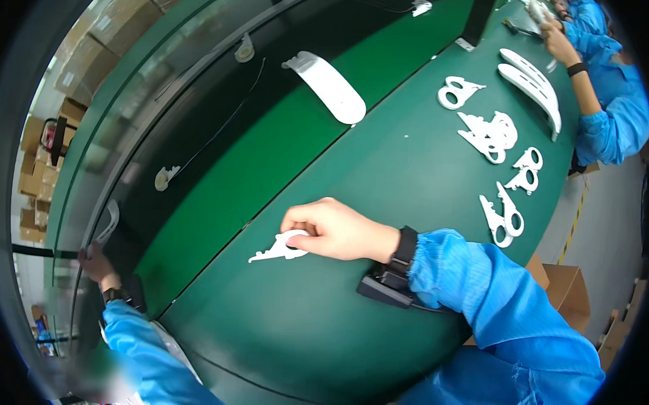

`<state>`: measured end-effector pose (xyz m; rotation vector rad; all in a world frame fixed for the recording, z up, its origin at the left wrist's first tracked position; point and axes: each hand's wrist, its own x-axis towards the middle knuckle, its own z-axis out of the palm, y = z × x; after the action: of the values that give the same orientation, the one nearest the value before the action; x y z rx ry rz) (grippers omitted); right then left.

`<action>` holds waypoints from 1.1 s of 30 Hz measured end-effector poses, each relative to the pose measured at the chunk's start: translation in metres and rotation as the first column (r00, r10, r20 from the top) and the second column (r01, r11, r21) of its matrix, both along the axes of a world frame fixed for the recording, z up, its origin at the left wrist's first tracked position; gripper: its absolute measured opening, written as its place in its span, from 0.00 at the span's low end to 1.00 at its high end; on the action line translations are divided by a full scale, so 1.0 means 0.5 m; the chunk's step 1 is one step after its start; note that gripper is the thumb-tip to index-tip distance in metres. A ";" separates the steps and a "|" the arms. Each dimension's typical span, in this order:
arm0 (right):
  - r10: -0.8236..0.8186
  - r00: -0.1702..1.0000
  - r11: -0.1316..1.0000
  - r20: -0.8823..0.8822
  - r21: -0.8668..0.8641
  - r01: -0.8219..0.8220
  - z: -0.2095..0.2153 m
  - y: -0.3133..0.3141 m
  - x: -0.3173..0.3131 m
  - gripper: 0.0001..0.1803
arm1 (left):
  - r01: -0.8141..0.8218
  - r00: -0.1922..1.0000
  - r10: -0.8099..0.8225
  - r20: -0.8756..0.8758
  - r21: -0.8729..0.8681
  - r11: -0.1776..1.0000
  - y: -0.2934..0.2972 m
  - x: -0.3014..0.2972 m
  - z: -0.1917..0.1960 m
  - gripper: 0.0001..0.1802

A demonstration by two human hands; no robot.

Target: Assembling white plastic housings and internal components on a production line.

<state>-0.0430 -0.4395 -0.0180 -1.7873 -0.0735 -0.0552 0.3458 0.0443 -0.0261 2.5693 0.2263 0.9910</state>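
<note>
My right hand is closed on a small white plastic part with a ring and a notched, pointed arm, held just over the green table. Far out at the left, my left hand meets the lower end of a thin curved white plastic piece. Its fingers seem closed on that end, though they are small and dark there. Several more white ringed parts lie at the right of the table, some overlapping. Two long curved white shells rest beyond them.
A broad white curved cover lies on the green belt. Small white pieces with thin wires sit farther left. A black post rises at the back. At the upper right, a co-worker's arm reaches over the table; cardboard boxes stand below right.
</note>
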 end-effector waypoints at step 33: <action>0.289 0.956 0.952 0.046 -0.118 -0.282 0.005 0.138 -0.010 0.09 | 0.704 0.515 -0.851 -0.099 -0.518 0.486 -0.356 -0.774 0.079 0.13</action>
<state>-0.0478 -0.3708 -0.0155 -1.8684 -0.3872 0.1030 -0.0411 -0.1337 0.0133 2.0054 -0.5929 0.0838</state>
